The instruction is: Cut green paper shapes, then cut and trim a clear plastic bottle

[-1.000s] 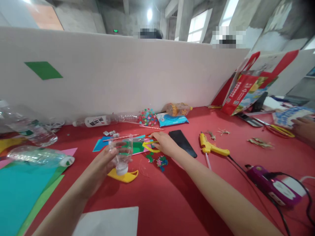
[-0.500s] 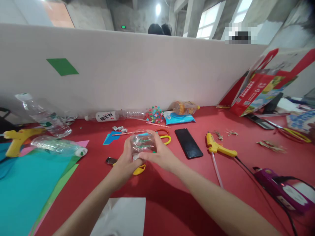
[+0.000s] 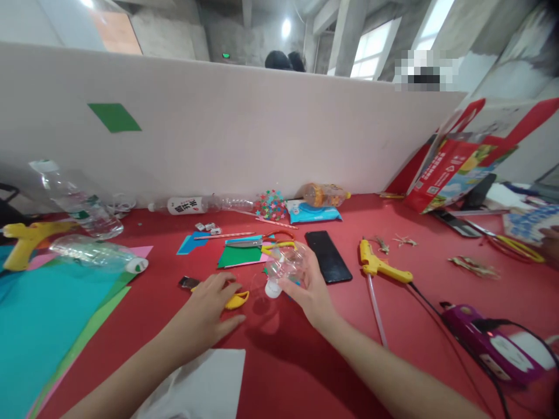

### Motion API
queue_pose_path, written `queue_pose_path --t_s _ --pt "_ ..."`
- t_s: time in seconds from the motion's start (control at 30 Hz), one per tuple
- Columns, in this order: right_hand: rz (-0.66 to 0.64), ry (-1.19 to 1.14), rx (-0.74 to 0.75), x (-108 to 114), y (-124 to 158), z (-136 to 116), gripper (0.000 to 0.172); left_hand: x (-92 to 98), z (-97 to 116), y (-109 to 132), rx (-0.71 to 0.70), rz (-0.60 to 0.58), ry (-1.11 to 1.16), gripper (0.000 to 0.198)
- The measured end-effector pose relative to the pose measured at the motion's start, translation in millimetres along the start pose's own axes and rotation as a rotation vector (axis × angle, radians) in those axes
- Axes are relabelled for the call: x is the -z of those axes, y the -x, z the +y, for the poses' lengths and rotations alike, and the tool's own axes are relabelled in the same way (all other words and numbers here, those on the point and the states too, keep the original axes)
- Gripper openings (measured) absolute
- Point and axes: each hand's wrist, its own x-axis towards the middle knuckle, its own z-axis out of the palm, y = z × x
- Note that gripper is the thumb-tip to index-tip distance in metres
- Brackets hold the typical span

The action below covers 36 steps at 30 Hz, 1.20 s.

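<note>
My right hand (image 3: 312,291) grips a clear plastic bottle (image 3: 283,265) with a white cap, tilted so that the cap points down and toward me. Its far end is partly behind my fingers. My left hand (image 3: 213,308) is open, palm down, fingers apart, over a yellow tool (image 3: 238,299) with a dark end, perhaps a utility knife. Much of that tool is hidden under the hand, and I cannot tell whether they touch. Beyond the bottle, scissors (image 3: 277,247) with red and yellow handles lie on a green paper piece (image 3: 240,255).
A black phone (image 3: 328,256) and a yellow glue gun (image 3: 384,267) lie to the right. Coloured paper sheets (image 3: 65,326) and plastic bottles (image 3: 94,256) are at left. White paper (image 3: 213,378) lies near me. A low white partition (image 3: 244,128) stands behind.
My left hand has let go of the bottle and moved left and down over the yellow tool. My right hand has carried the bottle slightly right and toward me, uncovering the green paper.
</note>
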Motion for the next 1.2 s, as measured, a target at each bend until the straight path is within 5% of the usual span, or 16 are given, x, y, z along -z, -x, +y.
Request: queue_pose_path --t_s 0.23,0.43,0.67,0.83,1.0,1.2 --pt "-0.011 -0.031 0.037 9 11 1 0.072 -8.9 -16 12 -0.121 0.119 -0.123 0.024" --pt "-0.003 -0.006 0.063 12 9 4 0.073 -3.2 -42 22 -0.080 -0.006 -0.152 0.031" --pt "-0.010 0.010 0.069 10 15 -3 0.074 -34.4 7 -4 0.032 0.026 -0.276 0.055" --pt "-0.015 0.036 0.059 10 15 -2 0.075 -40.2 36 -5 0.052 -0.007 -0.242 0.060" --pt "-0.016 0.042 0.072 11 14 1 0.075 -40.4 45 8 0.042 -0.049 -0.129 0.058" --pt "-0.020 0.081 0.103 11 12 -2 0.075 -60.1 40 16 0.009 0.037 -0.028 0.041"
